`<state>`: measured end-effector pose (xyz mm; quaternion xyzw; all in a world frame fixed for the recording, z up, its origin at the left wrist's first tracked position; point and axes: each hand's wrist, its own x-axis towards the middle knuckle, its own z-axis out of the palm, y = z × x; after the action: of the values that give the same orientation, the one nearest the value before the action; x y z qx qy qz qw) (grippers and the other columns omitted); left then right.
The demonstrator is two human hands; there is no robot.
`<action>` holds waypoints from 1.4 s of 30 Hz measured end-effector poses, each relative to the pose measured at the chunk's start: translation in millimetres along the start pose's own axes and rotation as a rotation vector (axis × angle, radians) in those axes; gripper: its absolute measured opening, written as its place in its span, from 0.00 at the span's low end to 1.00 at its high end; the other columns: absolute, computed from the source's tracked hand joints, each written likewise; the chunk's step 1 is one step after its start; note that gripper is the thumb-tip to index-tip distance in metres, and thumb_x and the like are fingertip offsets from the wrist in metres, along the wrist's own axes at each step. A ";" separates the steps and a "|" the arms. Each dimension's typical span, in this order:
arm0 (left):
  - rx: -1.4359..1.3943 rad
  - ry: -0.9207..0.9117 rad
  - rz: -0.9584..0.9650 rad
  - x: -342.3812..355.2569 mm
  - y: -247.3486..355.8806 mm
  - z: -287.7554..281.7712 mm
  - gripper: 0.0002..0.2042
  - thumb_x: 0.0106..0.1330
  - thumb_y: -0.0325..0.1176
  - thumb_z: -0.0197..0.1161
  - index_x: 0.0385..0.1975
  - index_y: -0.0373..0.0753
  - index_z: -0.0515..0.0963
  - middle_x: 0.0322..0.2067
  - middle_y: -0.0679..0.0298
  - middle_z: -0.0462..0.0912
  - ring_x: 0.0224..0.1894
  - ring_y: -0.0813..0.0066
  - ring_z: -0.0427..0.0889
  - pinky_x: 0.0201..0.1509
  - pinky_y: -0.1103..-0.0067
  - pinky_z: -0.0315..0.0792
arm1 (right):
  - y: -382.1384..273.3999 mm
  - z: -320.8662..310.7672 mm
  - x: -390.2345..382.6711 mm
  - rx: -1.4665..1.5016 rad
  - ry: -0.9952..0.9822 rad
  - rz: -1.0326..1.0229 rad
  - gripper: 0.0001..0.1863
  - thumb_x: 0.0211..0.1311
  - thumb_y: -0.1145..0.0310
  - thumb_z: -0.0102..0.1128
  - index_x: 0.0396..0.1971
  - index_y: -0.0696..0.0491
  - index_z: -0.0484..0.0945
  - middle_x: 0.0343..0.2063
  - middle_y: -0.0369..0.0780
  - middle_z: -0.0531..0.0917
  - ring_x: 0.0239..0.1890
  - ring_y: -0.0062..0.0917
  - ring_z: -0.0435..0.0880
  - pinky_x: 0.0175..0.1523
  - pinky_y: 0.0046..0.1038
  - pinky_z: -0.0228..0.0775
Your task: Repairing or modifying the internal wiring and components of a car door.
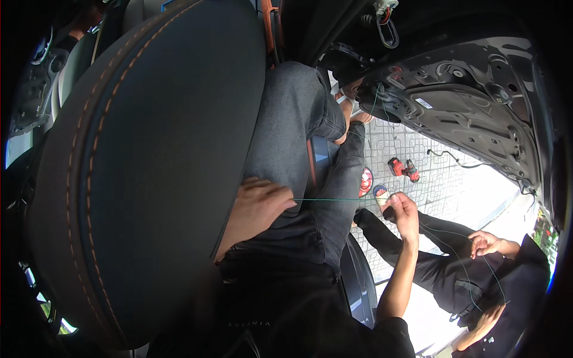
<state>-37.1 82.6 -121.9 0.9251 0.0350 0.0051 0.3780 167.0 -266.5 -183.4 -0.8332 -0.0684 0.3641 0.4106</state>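
Observation:
A thin green thread (337,199) runs taut and nearly level between my hands, above my legs in dark grey jeans (277,119). My left hand (259,206) is closed on its left end over my thigh, beside the large dark seat back (161,149) with orange stitching. To the right, my right hand (404,215) pinches the thread between thumb and fingers. Past that hand, the thread hangs slack toward a co-worker in dark clothes, whose hand (486,243) is near it. Some thread also hangs by the opened door panel (459,113).
A red and black cordless drill (410,170) lies on the patterned paving (388,143) outside. A loose black cable (456,160) trails from the door. A wiring connector (387,9) hangs at the top. The co-worker's legs (427,262) extend along my right side.

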 end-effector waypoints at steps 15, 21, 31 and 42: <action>-0.033 -0.049 0.099 53.8 31.3 14.6 0.11 0.63 0.37 0.60 0.24 0.38 0.74 0.21 0.62 0.78 0.25 0.63 0.79 0.30 0.71 0.70 | -76.8 68.7 -16.3 -0.311 0.527 -0.531 0.19 0.58 0.75 0.57 0.51 0.60 0.71 0.56 0.51 0.69 0.57 0.44 0.69 0.61 0.36 0.61; 0.056 0.030 0.045 81.8 34.6 1.0 0.09 0.63 0.36 0.60 0.26 0.38 0.77 0.23 0.60 0.81 0.26 0.61 0.81 0.30 0.71 0.71 | -143.5 59.0 -28.0 -0.222 0.659 -0.883 0.14 0.53 0.75 0.62 0.42 0.58 0.76 0.47 0.47 0.77 0.51 0.40 0.74 0.56 0.36 0.65; -0.289 0.175 0.196 171.6 18.3 24.2 0.07 0.64 0.33 0.59 0.31 0.35 0.78 0.27 0.57 0.80 0.28 0.63 0.82 0.27 0.72 0.70 | -120.2 89.4 39.2 0.022 0.427 -0.587 0.08 0.64 0.76 0.55 0.42 0.58 0.79 0.29 0.42 0.84 0.29 0.25 0.83 0.36 0.24 0.73; -0.411 0.697 -0.280 338.8 -59.8 66.7 0.14 0.68 0.32 0.48 0.49 0.33 0.72 0.47 0.46 0.75 0.52 0.47 0.72 0.57 0.62 0.66 | -75.3 86.0 196.5 0.355 0.607 -0.189 0.12 0.62 0.65 0.57 0.35 0.60 0.80 0.18 0.41 0.82 0.21 0.22 0.81 0.30 0.25 0.71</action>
<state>299.6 101.7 -217.2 0.7598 0.2843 0.2729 0.5171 266.5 -81.6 -270.5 -0.8090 0.0445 0.0666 0.5824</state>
